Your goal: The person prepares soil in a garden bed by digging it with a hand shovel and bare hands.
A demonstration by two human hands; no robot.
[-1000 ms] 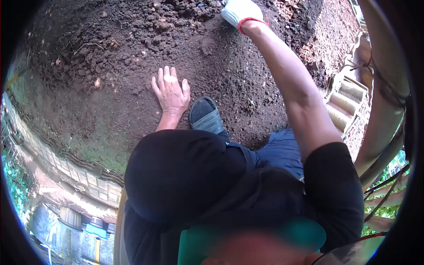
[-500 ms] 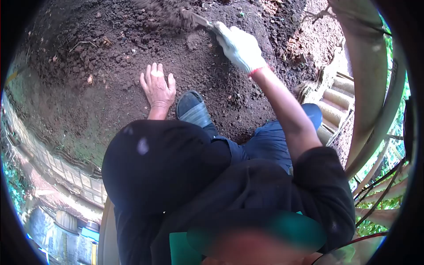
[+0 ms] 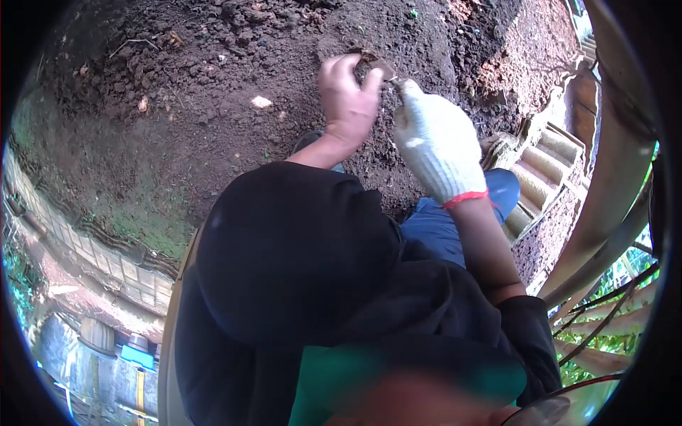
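Observation:
My right hand [image 3: 439, 142], in a white knit glove with a red cuff, is closed around the handle of a small trowel. The trowel's soil-coated blade [image 3: 382, 67] points up and left, above the ground. My bare left hand [image 3: 348, 103] is at the blade's tip, its bent fingers on the far side and its thumb on the near side. Whether it also pinches a clump of soil there cannot be made out. Dark, crumbly soil [image 3: 234, 78] lies beneath both hands.
A pale stone or chip [image 3: 261, 102] lies on the soil left of my hands. Ridged tiles [image 3: 543, 163] edge the bed on the right, beside a thick curved pipe or trunk [image 3: 604, 163]. A tiled border [image 3: 106, 259] runs along the lower left. My blue-trousered knee [image 3: 440, 231] is below the right hand.
The right hand has drawn the trowel back toward me and lifted it from the soil. My left hand has left the ground and moved up and right to the blade.

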